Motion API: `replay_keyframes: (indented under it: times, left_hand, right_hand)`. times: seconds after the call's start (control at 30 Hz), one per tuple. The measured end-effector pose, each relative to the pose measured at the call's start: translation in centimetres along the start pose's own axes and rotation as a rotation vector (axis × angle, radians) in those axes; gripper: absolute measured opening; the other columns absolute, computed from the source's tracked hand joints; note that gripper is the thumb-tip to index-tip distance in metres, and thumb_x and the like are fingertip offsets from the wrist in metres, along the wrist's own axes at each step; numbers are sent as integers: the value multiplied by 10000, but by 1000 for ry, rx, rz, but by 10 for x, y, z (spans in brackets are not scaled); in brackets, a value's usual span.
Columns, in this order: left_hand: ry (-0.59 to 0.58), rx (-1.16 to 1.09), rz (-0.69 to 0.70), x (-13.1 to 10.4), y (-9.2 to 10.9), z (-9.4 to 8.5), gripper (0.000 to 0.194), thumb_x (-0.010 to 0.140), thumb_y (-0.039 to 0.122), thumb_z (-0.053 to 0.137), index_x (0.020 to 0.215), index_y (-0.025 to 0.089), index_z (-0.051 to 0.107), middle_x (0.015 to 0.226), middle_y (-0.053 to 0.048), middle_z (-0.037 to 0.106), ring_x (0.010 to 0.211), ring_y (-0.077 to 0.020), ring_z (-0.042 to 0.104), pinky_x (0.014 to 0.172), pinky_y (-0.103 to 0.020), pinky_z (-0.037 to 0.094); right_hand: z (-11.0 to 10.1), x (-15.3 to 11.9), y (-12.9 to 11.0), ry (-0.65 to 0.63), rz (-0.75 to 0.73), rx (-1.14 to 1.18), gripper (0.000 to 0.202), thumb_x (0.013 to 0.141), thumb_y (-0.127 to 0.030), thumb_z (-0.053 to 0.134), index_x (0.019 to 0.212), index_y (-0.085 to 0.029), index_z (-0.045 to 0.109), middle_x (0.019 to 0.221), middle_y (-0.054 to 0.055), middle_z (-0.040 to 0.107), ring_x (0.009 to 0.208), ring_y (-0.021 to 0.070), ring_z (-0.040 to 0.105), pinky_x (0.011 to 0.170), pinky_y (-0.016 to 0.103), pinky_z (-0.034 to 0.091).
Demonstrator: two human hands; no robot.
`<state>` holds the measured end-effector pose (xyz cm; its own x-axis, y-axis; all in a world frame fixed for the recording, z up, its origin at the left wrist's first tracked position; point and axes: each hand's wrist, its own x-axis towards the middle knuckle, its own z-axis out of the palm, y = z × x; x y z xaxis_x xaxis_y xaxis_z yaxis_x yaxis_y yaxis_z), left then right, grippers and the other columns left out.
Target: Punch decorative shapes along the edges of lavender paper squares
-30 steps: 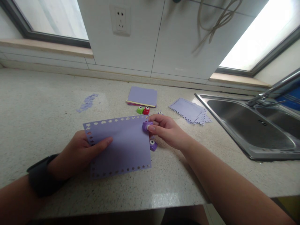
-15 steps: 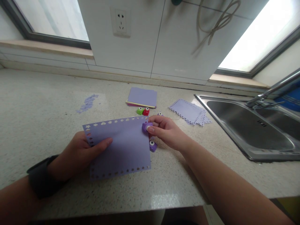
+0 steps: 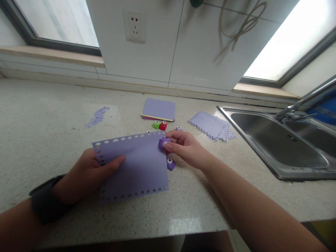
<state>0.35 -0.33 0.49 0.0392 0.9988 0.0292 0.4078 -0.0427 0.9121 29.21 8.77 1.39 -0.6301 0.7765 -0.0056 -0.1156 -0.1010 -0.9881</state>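
In the head view, the left hand grips a purple sheet by its left side, the thumb laid across the upper face and the other fingers mostly hidden underneath. A dark wristband circles that wrist. The sheet is at the front of the worktop, between the two hands, with cut-out shapes, stars and hearts among them, running along its top, left and bottom edges.

The right hand is closed on a purple craft punch, its thumb against the white button. This punch sits over the sheet's right edge, near the top right corner. A second purple punch lies just below it, beside the same edge, and a small punch shows partly behind the right hand.

Beyond the sheet, a green punch and a red punch stand side by side, just in front of a paper stack with purple on top and a yellow layer below. Right of the stack, punched sheets lie overlapping near the steel sink. Well to the left, purple paper scraps form a loose heap.
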Motion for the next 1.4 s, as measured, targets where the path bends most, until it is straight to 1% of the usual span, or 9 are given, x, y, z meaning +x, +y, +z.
replay_keyframes:
  times: [0.2,0.47,0.57,0.73,0.87,1.03,1.23,1.4]
  left_hand:
    - [-2,16,12,0,-1,-1,238,894,483,742,930,264,829,916,-13,852,814,-249,801,711,-307,674]
    - [-17,21,25,1,-4,-2,215,903,467,742,974,287,835,969,-4,854,844,-242,803,747,-306,671]
    - [-12,28,32,1,-3,-1,214,902,474,745,949,285,833,948,-2,852,836,-239,800,740,-298,668]
    - [-20,8,21,1,-1,-1,252,906,483,741,993,265,833,968,-16,854,850,-248,803,748,-311,674]
    - [-11,7,18,1,-3,-1,272,906,493,740,987,250,834,981,-24,854,844,-251,802,754,-323,678]
    - [-7,-5,19,2,-5,0,268,901,482,755,1035,264,836,1019,-16,856,892,-248,806,797,-312,675]
    - [8,-22,4,3,-7,0,258,889,481,771,1035,279,840,1026,-9,858,865,-247,810,757,-294,675]
    - [7,-24,-3,1,-8,-1,253,883,483,773,1018,279,839,1003,-11,860,853,-251,810,740,-293,675]
  right_hand:
    - [1,0,-1,1,-4,-6,323,795,-419,903,917,-169,739,807,16,726,697,111,676,628,222,569]
    - [-2,-1,0,-31,-16,-46,295,852,-423,864,901,-168,724,797,18,717,705,112,672,617,215,547]
    - [-1,-1,0,-35,-6,-66,307,864,-447,848,887,-169,720,772,17,707,682,116,663,584,218,532]
    - [0,0,0,-34,1,-47,321,863,-461,846,885,-167,718,769,18,703,674,120,668,584,226,539]
    - [-1,0,2,-41,10,-29,307,876,-452,838,919,-170,723,794,16,705,692,123,684,608,233,558]
    - [-2,-1,5,-30,20,-22,298,883,-440,835,952,-174,721,797,13,710,690,122,683,604,228,554]
    - [-1,0,5,-44,16,-14,302,879,-445,837,969,-178,731,799,17,715,693,123,684,595,225,551]
    - [-1,0,4,-39,19,-50,313,881,-462,829,940,-173,724,769,14,706,674,124,672,576,224,540]
